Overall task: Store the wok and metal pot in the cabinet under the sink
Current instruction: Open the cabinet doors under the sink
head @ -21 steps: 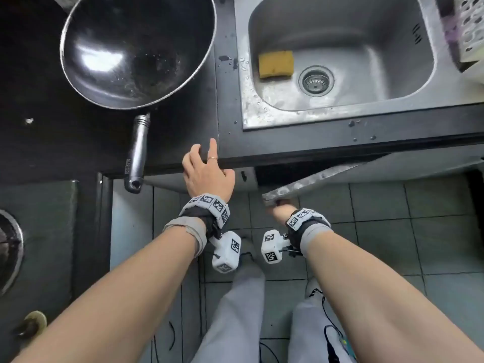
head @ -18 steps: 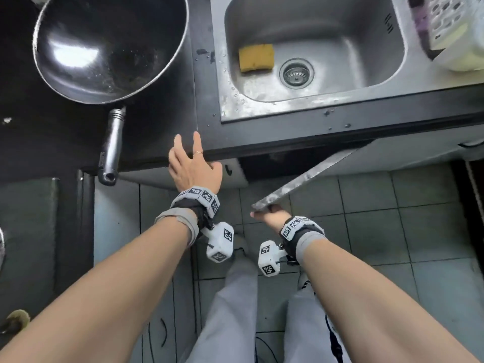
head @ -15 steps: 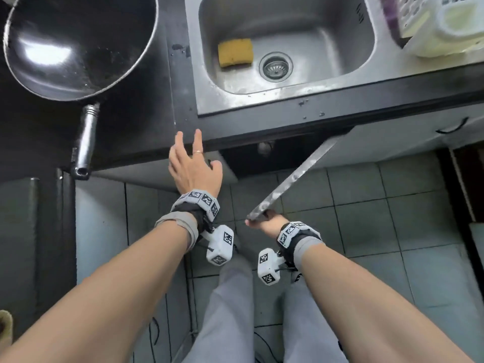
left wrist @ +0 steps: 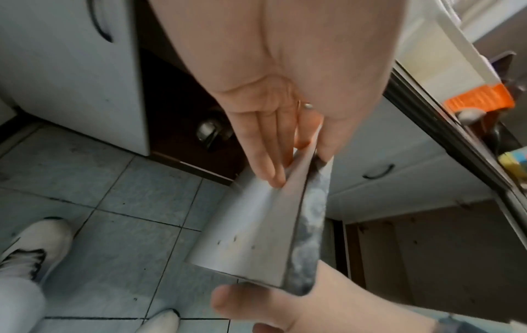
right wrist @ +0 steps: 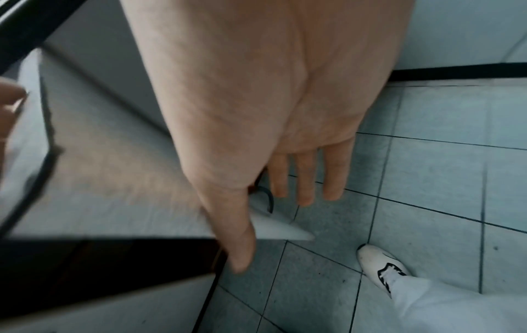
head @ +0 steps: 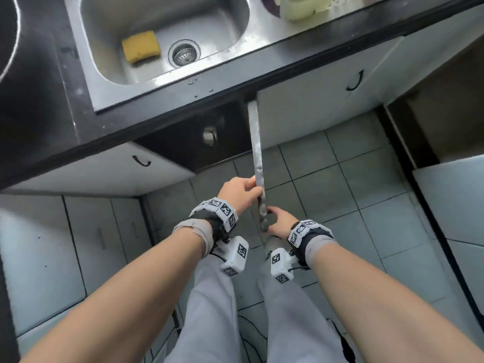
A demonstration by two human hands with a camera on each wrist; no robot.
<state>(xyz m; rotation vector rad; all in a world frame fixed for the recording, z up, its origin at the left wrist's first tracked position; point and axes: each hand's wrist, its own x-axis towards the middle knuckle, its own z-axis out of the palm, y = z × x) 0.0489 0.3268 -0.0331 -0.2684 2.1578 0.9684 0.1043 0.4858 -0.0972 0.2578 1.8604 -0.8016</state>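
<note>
Only the rim of the wok [head: 17, 35] shows, at the far left on the black counter; no metal pot is in view. The cabinet door [head: 255, 142] under the sink stands swung out, edge-on toward me. My left hand [head: 242, 188] pinches its top edge, fingers flat on the inner face [left wrist: 256, 225] and thumb on the other side. My right hand [head: 277, 221] rests at the door's free end, fingers straight beside the outer face [right wrist: 114, 180] near the handle. The cabinet opening [head: 193, 148] is dark, with a metal pipe fitting [head: 209, 134] inside.
The steel sink [head: 110, 95] holds a yellow sponge [head: 141, 47]; a pale dish rack [head: 309, 6] sits at its right. Closed white doors with black handles [head: 141, 161] [head: 355, 79] flank the opening. My legs and white shoes [right wrist: 382, 268] stand on the tiled floor.
The door has swung from half open to straight out. My left hand left the counter edge and took the door's top edge. The view shifted right, putting most of the wok out of frame.
</note>
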